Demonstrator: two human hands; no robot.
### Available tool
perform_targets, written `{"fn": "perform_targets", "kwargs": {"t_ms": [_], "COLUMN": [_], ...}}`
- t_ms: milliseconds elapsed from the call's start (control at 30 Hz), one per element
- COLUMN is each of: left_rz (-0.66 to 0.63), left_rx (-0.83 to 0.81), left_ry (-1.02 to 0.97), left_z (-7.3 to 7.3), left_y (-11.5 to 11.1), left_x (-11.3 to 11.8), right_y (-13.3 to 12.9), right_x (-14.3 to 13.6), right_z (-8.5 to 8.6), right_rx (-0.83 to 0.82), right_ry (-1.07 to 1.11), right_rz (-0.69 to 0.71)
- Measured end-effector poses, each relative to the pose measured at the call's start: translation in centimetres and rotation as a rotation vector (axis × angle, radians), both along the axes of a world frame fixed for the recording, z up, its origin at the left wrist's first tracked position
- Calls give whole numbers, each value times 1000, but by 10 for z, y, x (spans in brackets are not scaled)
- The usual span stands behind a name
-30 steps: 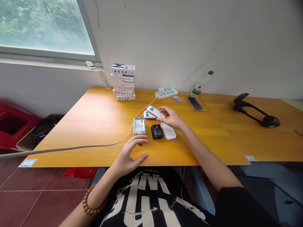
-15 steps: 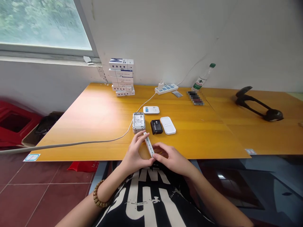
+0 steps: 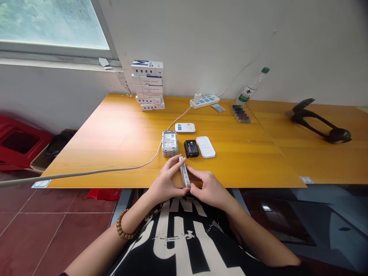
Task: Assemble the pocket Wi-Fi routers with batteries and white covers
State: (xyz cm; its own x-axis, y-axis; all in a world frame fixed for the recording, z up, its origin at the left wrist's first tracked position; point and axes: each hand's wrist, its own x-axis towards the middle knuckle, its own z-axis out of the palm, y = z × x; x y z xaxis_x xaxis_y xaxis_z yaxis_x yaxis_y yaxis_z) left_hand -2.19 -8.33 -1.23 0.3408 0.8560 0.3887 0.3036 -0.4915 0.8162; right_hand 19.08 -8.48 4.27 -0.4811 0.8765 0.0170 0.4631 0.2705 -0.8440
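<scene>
A slim white pocket Wi-Fi device stands on its narrow edge at the front of the table. My left hand grips its two ends between fingers and thumb. My right hand closes on its right side, fingertips and thumb touching the near part; its far face is hidden. Just beyond lie a stack of open device bodies with printed labels, some black batteries marked 3000mAh and a white back cover. Another white device lies flat behind them.
A white cable crosses the table from the left to a power strip. Stacked white boxes stand by the wall. Further right are a water bottle, a blurred-out flat object and a black scanner-like stand.
The view has shifted slightly, so the table sits higher in the picture. Both hands keep the device on edge; my right fingers have moved closer in against it.
</scene>
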Motion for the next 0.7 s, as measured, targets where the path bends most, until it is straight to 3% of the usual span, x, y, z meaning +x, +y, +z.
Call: {"fn": "perform_targets", "kwargs": {"t_ms": [200,433,567,700], "left_rz": [4,19,30,18], "left_rx": [1,29,35,-6], "left_ry": [5,1,-17,-50], "left_z": [0,1,3,3], "left_y": [0,1,0,-1], "left_x": [0,1,2,1], "right_y": [-1,-10,-13,-7], "right_x": [2,-9,-12,-4], "right_z": [4,-7,-10,-11], "right_rx": [-38,-105,-66,-14], "right_ry": [25,159,65,-48], "right_rz": [11,-29,-66,-188]}}
